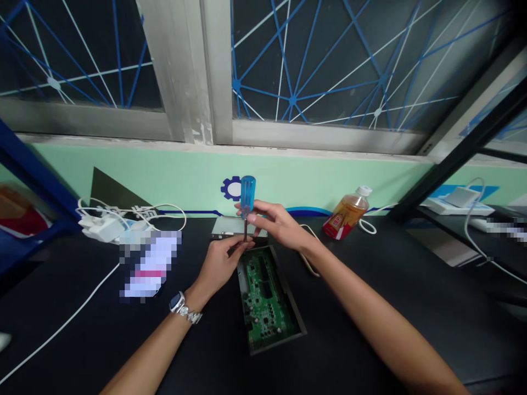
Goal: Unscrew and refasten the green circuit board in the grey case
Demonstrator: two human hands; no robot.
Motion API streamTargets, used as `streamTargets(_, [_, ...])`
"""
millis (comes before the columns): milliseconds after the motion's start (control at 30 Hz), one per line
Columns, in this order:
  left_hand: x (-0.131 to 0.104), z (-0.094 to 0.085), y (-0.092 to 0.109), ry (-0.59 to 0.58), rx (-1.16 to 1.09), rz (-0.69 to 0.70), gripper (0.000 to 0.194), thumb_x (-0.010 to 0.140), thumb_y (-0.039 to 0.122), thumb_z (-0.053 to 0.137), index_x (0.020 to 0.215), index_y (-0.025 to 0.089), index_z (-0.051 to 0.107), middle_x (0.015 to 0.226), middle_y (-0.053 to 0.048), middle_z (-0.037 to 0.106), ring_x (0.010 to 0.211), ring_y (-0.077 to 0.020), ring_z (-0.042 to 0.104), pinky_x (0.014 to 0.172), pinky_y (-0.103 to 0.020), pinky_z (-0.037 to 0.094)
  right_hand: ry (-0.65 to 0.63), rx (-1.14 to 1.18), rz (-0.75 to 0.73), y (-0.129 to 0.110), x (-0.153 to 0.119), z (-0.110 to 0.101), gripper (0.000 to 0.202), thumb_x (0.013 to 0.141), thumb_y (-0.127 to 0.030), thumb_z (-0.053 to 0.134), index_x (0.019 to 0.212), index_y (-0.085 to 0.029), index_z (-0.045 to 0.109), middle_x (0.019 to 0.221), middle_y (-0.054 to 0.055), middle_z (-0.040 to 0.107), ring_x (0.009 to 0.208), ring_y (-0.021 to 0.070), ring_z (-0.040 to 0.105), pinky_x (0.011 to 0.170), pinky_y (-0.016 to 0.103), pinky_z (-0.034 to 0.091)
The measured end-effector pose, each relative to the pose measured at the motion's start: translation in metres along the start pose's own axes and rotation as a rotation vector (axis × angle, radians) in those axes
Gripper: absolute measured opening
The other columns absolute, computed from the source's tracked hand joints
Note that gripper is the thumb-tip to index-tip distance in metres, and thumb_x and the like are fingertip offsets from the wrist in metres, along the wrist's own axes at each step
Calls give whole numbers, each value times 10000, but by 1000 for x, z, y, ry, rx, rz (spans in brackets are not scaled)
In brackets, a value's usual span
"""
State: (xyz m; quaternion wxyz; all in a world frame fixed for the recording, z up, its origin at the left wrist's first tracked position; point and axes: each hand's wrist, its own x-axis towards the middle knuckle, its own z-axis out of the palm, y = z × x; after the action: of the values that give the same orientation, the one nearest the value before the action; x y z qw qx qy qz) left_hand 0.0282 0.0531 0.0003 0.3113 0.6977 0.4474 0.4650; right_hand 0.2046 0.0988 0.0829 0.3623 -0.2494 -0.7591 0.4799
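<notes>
A screwdriver with a clear blue handle stands upright over the far end of an open metal case. My right hand grips it low on the handle, fingers closed. My left hand pinches around the lower shaft near the case's far edge; the tip is hidden by its fingers. Inside the case lies a green circuit board with small dark parts. A watch and a bracelet circle my left wrist. Behind my hands sits a flat silver box, partly covered.
A phone-like bright object, blurred out, lies left, near a white power strip with cables. An orange drink bottle stands at the back right. A cable lies behind my right forearm. Black shelf frame at right.
</notes>
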Motion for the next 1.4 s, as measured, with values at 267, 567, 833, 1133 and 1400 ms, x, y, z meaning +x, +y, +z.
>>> streamTargets(267, [3, -6, 0, -74, 44, 38, 236, 944, 280, 528, 1088, 192, 692, 1065, -63, 753, 981, -208, 706, 903, -324, 535, 54, -20, 29, 3, 4, -2, 264, 830, -428, 692, 903, -182, 629, 910, 19, 609, 723, 113, 557, 597, 234, 514])
streamTargets(567, [2, -20, -16, -187, 499, 43, 173, 898, 221, 561, 898, 204, 733, 877, -66, 726, 803, -212, 673, 740, -301, 492, 247, -174, -33, 6, 1, 10, 383, 761, -486, 750, 780, -198, 497, 755, -38, 515, 489, 45, 314, 447, 212, 239])
streamTargets(833, [-3, -12, -14, -148, 649, 38, 251, 939, 231, 508, 897, 194, 753, 854, -96, 721, 774, -232, 677, 726, -311, 456, 353, -180, -78, 8, -1, 20, 410, 774, -507, 731, 749, -205, 455, 772, -32, 469, 528, 62, 342, 487, 230, 290])
streamTargets(1133, [-7, -20, -9, -139, 613, -3, 155, 893, 238, 548, 808, 211, 675, 815, -54, 700, 739, -216, 648, 667, -297, 430, 437, -97, -90, -5, -14, 2, 368, 806, -511, 693, 863, -217, 480, 672, -41, 548, 530, 91, 529, 516, 237, 420])
streamTargets(1400, [-10, -33, 13, -98, 869, 67, 298, 816, 496, 652, 818, 199, 678, 835, -99, 677, 856, -305, 614, 762, -401, 433, 770, 214, -16, 4, -86, -35, 338, 900, -553, 562, 896, -237, 442, 674, -26, 646, 400, 102, 561, 384, 220, 437])
